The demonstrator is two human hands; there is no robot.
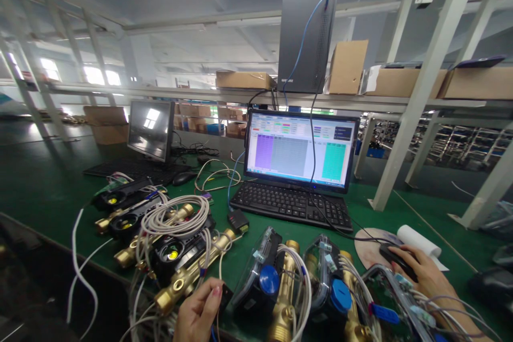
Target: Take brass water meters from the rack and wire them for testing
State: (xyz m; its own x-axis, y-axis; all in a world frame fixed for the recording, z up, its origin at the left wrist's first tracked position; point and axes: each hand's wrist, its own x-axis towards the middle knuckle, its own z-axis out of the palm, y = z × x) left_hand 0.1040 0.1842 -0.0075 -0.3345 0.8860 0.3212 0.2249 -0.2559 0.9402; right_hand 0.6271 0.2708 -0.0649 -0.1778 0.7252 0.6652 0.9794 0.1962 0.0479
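My left hand (199,311) is at the bottom centre, thumb and fingers pinched on a small black block (225,297) with thin wires below it. Most of the block is hidden by the fingers. On the right, my right hand (425,272) rests over a black computer mouse (395,259) on a round mouse pad (364,247). Between the hands lie meters with brass pipe bodies (285,291), clear covers, blue caps (269,280) and grey cables. Left of my left hand are several more brass-bodied meters (176,288) with black housings and a coiled grey cable (176,216).
A lit monitor (298,149) shows coloured tables behind a black keyboard (292,203). A small black adapter box (238,221) is on a blue cable. A dark monitor (150,129) stands left. A white roll (419,240) is near my right hand. Metal posts (417,96) support a shelf with boxes.
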